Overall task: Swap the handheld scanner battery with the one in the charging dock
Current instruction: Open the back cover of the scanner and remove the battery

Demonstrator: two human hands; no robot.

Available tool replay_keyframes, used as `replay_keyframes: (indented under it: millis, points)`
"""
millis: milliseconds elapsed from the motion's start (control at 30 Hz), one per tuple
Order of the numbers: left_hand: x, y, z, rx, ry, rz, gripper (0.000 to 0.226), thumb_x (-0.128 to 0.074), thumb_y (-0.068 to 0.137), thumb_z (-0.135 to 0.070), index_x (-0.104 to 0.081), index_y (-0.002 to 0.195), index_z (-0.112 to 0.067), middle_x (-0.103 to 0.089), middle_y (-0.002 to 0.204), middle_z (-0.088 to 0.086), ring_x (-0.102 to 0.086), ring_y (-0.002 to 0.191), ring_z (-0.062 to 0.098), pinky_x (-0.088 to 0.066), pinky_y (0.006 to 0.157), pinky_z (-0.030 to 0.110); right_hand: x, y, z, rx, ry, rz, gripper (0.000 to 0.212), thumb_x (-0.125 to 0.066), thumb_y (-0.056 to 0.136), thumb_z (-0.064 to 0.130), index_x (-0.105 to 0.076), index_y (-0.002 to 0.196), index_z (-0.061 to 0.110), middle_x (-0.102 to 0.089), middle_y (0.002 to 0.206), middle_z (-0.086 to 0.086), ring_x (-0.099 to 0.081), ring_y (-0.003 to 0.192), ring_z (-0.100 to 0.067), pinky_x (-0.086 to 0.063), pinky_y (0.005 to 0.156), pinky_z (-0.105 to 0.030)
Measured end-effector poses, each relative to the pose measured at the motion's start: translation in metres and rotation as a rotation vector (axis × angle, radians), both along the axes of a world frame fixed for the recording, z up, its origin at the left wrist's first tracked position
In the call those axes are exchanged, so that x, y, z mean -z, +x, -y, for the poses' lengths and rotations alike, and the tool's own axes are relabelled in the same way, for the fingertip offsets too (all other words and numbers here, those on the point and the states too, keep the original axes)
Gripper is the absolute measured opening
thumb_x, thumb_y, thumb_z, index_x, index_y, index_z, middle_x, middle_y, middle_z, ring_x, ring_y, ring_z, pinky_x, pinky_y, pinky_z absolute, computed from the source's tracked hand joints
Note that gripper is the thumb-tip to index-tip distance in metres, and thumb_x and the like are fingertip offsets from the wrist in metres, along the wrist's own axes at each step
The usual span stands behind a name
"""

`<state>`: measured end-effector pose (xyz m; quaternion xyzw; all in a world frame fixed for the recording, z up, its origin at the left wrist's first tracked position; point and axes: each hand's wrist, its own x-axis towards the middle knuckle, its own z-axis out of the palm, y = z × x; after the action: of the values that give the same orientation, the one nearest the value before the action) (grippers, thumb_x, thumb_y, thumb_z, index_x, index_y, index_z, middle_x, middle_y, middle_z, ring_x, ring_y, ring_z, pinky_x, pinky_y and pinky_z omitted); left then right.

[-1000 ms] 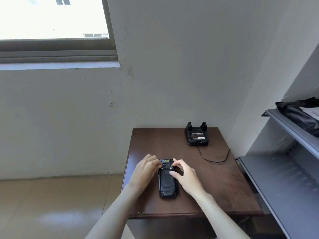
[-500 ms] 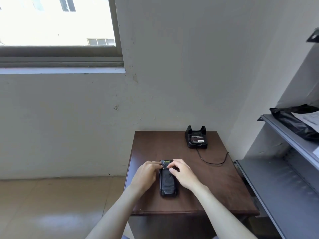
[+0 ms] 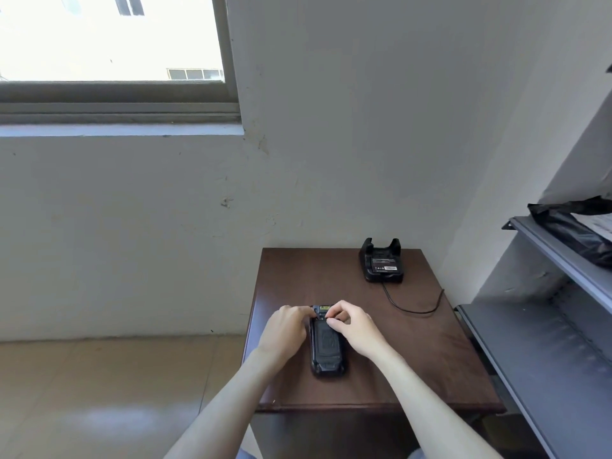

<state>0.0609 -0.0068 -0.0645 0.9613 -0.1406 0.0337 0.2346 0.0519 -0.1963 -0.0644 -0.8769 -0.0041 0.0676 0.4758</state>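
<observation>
Grey plaster walls meet in a corner, with a window set high at the left and a tan tiled floor below it. A dark brown wooden desk is pushed into the corner. A grey metal shelf stands just beside it on the right, and a black bag lies on an upper level of the shelf.

At the far right of the desk a black charging dock is placed. A battery with a white-printed label is seated in it. A black cable curves from the dock across the wood toward the right edge.

The scanner lies back-up near the middle of the desk, well apart from the dock, with its back cover on. The left hand is laid against the scanner's upper left side, its fingers curled onto the top corner. The right hand is held at the upper right, with thumb and forefinger drawn into a narrow pinch on the top end of the cover.

Compared with a second ago, the two hands are brought closer together at the scanner's top end. The right hand's fingers, spread then, are now bunched. The scanner and the dock are left where they were. More of the window is taken in by the view.
</observation>
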Motion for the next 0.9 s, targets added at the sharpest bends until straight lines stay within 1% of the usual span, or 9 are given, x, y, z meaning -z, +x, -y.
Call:
replay_keyframes:
  millis: [100,267,367,467,500,600,700,800,900]
  points:
    - [0.001,-0.002,0.002,-0.002,-0.060,-0.026,0.040,-0.046,0.091,-0.008,-0.072,0.115,-0.027,-0.076,0.101,0.010,-0.065,0.096,0.033,-0.052,0.074,0.039,0.000,0.002,0.000,0.022,0.080,-0.017,0.005,-0.072,0.088,0.027,-0.070,0.086,0.031,-0.062,0.077,-0.001,-0.056,0.072,-0.011,-0.049,0.066,-0.029]
    - [-0.010,-0.010,0.002,0.006,-0.245,-0.002,0.051,-0.042,0.090,0.005,-0.064,0.129,-0.018,-0.072,0.122,-0.001,-0.059,0.118,0.018,-0.049,0.098,0.034,-0.011,-0.003,-0.002,0.053,0.196,-0.034,0.008,-0.072,0.091,0.020,-0.072,0.087,0.027,-0.071,0.091,-0.019,-0.060,0.078,-0.010,-0.050,0.058,-0.020]
    - [-0.018,-0.017,0.000,0.030,-0.299,0.032,0.051,-0.044,0.091,0.005,-0.061,0.133,-0.018,-0.068,0.127,-0.004,-0.058,0.122,0.014,-0.048,0.103,0.033,-0.014,-0.007,-0.003,0.113,0.288,-0.015,0.006,-0.069,0.093,0.017,-0.072,0.092,0.022,-0.072,0.086,-0.009,-0.062,0.081,-0.010,-0.047,0.060,-0.020]
    - [-0.025,-0.026,-0.001,0.107,-0.326,0.030,0.038,-0.051,0.100,-0.019,-0.056,0.137,-0.024,-0.060,0.133,-0.013,-0.053,0.125,0.004,-0.046,0.107,0.034,-0.021,-0.012,-0.005,0.149,0.365,-0.012,0.005,-0.068,0.094,0.016,-0.072,0.095,0.020,-0.073,0.091,0.001,-0.063,0.086,-0.008,-0.047,0.064,-0.023]
    - [-0.027,-0.028,-0.001,0.139,-0.313,0.028,0.040,-0.055,0.099,-0.034,-0.054,0.138,-0.028,-0.056,0.136,-0.018,-0.050,0.127,0.000,-0.045,0.109,0.032,-0.024,-0.013,-0.005,0.153,0.379,-0.009,0.005,-0.069,0.094,0.016,-0.072,0.095,0.019,-0.073,0.091,0.003,-0.064,0.086,-0.008,-0.048,0.065,-0.024]
    - [-0.031,-0.036,-0.005,0.233,-0.241,-0.034,0.079,-0.072,0.079,-0.064,-0.044,0.146,-0.034,-0.042,0.145,-0.025,-0.039,0.135,-0.004,-0.040,0.110,0.026,-0.032,-0.017,-0.009,0.164,0.413,0.000,0.005,-0.068,0.095,0.016,-0.072,0.097,0.018,-0.073,0.092,0.006,-0.066,0.088,-0.007,-0.049,0.067,-0.025]
    - [-0.031,-0.038,-0.012,0.279,-0.212,-0.043,0.099,-0.083,0.067,-0.060,-0.039,0.151,-0.034,-0.037,0.148,-0.023,-0.038,0.137,-0.001,-0.042,0.112,0.030,-0.037,-0.020,-0.012,0.154,0.432,-0.009,0.006,-0.067,0.096,0.017,-0.071,0.100,0.016,-0.074,0.095,0.002,-0.067,0.089,-0.008,-0.049,0.066,-0.025]
    - [-0.032,-0.037,-0.020,0.289,-0.200,-0.019,0.097,-0.084,0.067,-0.052,-0.041,0.151,-0.033,-0.041,0.146,-0.020,-0.042,0.135,0.001,-0.043,0.111,0.032,-0.039,-0.022,-0.017,0.134,0.432,-0.020,0.008,-0.067,0.096,0.017,-0.071,0.102,0.016,-0.076,0.097,0.000,-0.067,0.088,-0.007,-0.049,0.065,-0.023]
    - [-0.032,-0.039,-0.027,0.266,-0.181,0.004,0.096,-0.082,0.068,-0.057,-0.042,0.151,-0.030,-0.042,0.148,-0.019,-0.041,0.135,0.002,-0.041,0.113,0.030,-0.037,-0.023,-0.020,0.121,0.418,-0.004,0.010,-0.068,0.095,0.020,-0.073,0.104,0.019,-0.075,0.102,-0.004,-0.067,0.090,-0.011,-0.054,0.071,-0.027]
